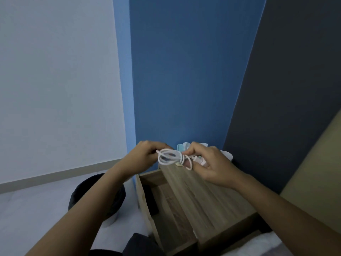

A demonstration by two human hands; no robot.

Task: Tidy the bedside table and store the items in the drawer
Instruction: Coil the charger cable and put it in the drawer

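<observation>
A white charging cable (170,157), coiled into loops, hangs in the air above the far end of the wooden bedside table (203,196). My left hand (145,156) pinches the left side of the coil. My right hand (208,163) grips the right side, with the cable's plug end tucked under its fingers. The table's drawer (166,206) stands pulled out to the left, and a dark object (152,200) lies inside it. Behind my hands, at the table's back edge, a pale blue and white item (181,147) is partly hidden.
A black-lined round bin (96,198) stands on the pale floor left of the drawer. A blue wall rises behind the table, and a dark headboard panel (286,108) borders its right side. White bedding (273,244) lies at the bottom right.
</observation>
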